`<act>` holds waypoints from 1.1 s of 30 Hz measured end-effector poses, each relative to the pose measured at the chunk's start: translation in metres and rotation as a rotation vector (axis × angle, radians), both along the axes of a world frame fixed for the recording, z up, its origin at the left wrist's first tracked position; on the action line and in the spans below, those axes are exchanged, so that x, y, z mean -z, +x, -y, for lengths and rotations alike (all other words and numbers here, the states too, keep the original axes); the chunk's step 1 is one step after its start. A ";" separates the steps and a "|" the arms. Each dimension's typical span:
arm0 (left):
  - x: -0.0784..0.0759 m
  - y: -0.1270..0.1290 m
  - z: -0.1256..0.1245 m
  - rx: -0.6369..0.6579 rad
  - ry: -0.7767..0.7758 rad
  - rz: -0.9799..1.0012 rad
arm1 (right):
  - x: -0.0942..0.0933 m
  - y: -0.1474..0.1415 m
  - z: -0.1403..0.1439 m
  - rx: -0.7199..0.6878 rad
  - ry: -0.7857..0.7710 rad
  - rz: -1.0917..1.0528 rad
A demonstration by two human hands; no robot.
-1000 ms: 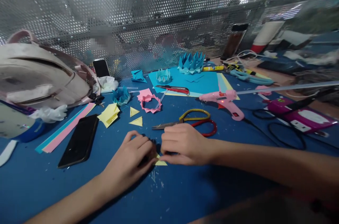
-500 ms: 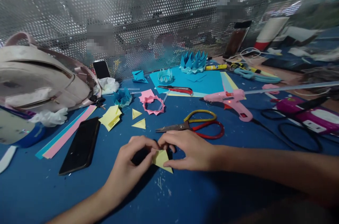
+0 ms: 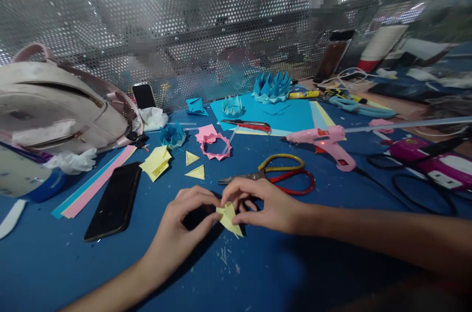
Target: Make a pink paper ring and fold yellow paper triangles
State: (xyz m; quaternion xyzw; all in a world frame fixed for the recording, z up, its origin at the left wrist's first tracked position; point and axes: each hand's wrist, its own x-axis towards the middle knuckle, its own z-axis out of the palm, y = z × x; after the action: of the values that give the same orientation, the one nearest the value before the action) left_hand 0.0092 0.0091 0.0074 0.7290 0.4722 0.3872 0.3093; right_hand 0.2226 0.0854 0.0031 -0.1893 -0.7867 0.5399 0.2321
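A small piece of folded yellow paper (image 3: 229,217) is pinched between both my hands, just above the blue table. My left hand (image 3: 190,216) grips its left edge with thumb and fingertips. From the other side, my right hand (image 3: 260,206) holds the top and right edge, its fingers partly hiding the paper. Right behind my right hand lie scissors (image 3: 282,173) with one yellow and one red handle. Two small yellow paper triangles (image 3: 194,172) and a stack of yellow paper pieces (image 3: 156,162) rest beyond my left hand. A pink paper ring (image 3: 217,155) with points sits behind them.
A pink glue gun (image 3: 328,142) lies at right, its cord running to a purple power strip (image 3: 431,159). A red cutter (image 3: 250,126) rests near blue paper sheets (image 3: 291,118) and a blue paper crown (image 3: 272,88). At left are a phone (image 3: 114,201), paper strips (image 3: 96,182) and a backpack (image 3: 55,100).
The yellow paper between my hands has been folded over and looks narrower. My right-hand fingers have shifted on it. The whole view has moved slightly.
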 end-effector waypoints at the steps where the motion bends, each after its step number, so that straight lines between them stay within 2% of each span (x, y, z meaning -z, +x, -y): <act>1: 0.000 0.000 0.000 0.015 -0.018 0.001 | 0.000 0.000 0.000 0.008 0.019 0.007; 7: 0.000 -0.001 -0.001 0.034 -0.063 0.049 | -0.004 -0.001 -0.001 0.029 0.075 0.012; 17: -0.001 -0.002 0.001 0.109 -0.078 0.021 | -0.007 -0.002 -0.001 0.010 0.010 0.022; 26: -0.006 -0.005 0.004 0.096 0.123 0.095 | -0.001 0.001 -0.006 0.019 0.047 0.038; 33: -0.006 -0.006 0.007 0.154 0.145 0.168 | -0.003 0.001 -0.006 -0.020 0.024 -0.029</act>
State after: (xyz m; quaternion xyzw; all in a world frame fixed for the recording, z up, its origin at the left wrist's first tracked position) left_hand 0.0030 0.0018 0.0138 0.7484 0.3580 0.4554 0.3230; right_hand 0.2234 0.0911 0.0062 -0.1708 -0.7914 0.5353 0.2407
